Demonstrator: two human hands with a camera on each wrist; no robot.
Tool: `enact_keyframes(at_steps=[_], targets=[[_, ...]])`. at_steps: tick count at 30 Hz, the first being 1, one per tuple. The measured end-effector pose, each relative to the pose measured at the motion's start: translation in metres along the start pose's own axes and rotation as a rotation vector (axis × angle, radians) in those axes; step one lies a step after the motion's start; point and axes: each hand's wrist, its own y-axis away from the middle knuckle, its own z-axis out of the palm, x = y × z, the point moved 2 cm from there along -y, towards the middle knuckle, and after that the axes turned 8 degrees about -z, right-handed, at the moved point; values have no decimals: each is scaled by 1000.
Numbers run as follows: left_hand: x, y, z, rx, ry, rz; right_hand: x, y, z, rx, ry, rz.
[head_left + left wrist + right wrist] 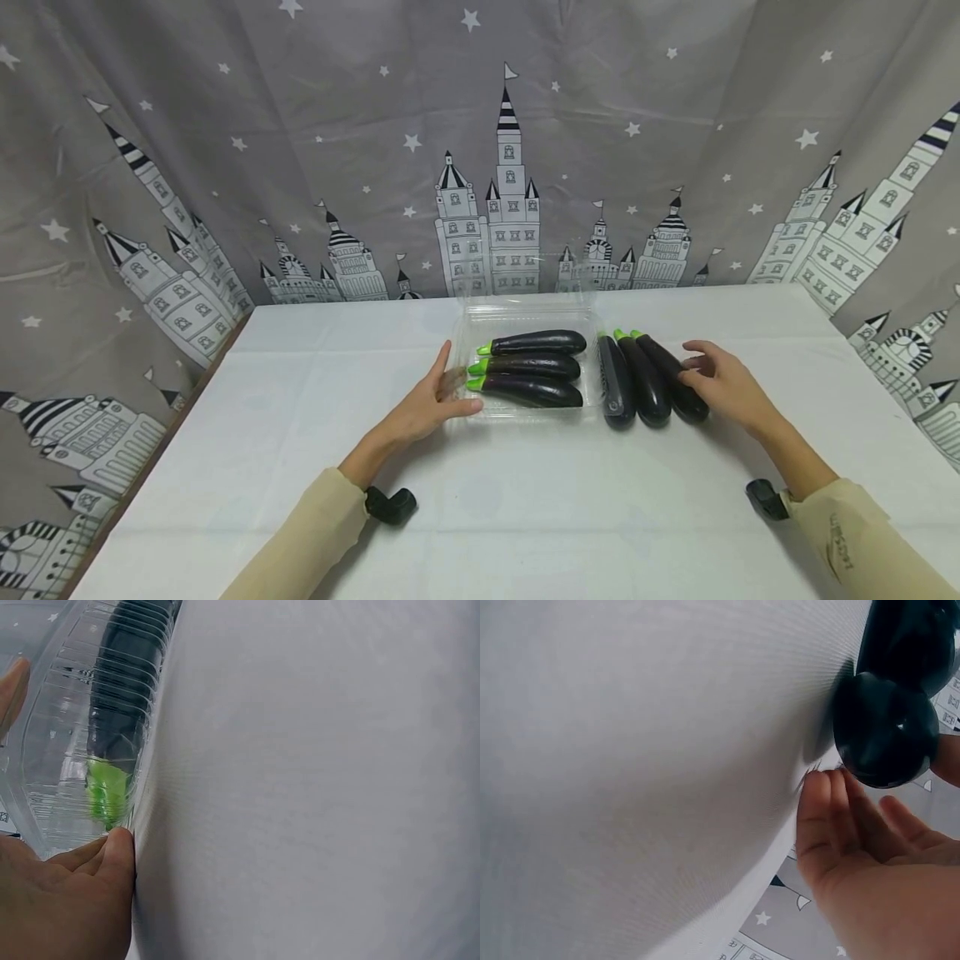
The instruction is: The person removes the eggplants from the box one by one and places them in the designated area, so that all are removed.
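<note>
A clear plastic clamshell box (525, 313) stands with its lid raised, and three dark eggplants (532, 365) with green stems lie crosswise in it. At the box's left side is my left hand (423, 408), thumb and fingers spread, touching the wall near the front corner. Three more eggplants (645, 379) lie side by side just right of the box, stems pointing away. My right hand (723, 385) is at the rightmost eggplant (885, 731), its fingers loosely bent beside it. In the right wrist view, a fingertip meets that eggplant's side.
A white cloth covers the table (525, 508). Behind it hangs a grey curtain (337, 108) printed with castles and stars, close to the table's back edge. The raised transparent lid (525, 271) stands in front of the curtain.
</note>
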Motion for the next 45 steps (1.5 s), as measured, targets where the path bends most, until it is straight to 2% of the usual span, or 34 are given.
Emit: enact_keyframes(at_steps=[7,30,45], targets=[[1,1,-1,-3,3,14,-1,0,0,25,31,25],[0,0,-2,-20,17,22,0,0,-1,-18,8,17],[-1,0,-2,-20,20,16,3,1,-1,-16,27,54]])
